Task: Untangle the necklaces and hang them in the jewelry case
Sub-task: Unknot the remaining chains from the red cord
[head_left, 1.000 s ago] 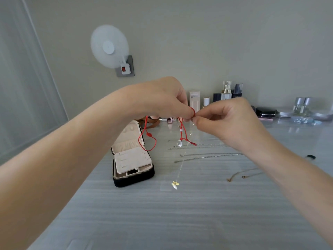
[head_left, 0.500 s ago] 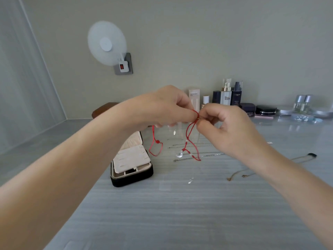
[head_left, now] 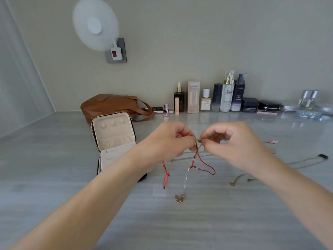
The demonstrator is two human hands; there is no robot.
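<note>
My left hand (head_left: 167, 141) and my right hand (head_left: 234, 141) are raised above the table, fingertips almost meeting. Both pinch a tangle: a red cord necklace (head_left: 205, 166) and a thin silver chain with a gold butterfly pendant (head_left: 179, 197) that hangs down to the tabletop. The left hand grips the red cord, and a loose end of it dangles below. The right hand pinches the small clasp at the top. The jewelry case (head_left: 113, 134) stands open to the left, cream inside with a black shell, its lid upright. My left forearm covers its front corner.
More chains lie on the grey table: a silver one (head_left: 182, 158) behind the hands, gold ones (head_left: 239, 178) and a long one with a black end (head_left: 323, 156) at right. A brown bag (head_left: 111, 105) and several cosmetic bottles (head_left: 227, 94) line the wall.
The hands sit lower in view and the view has tilted, so the bag and bottles now show. The butterfly pendant hangs lower, at the tabletop. Both hands still pinch the tangle.
</note>
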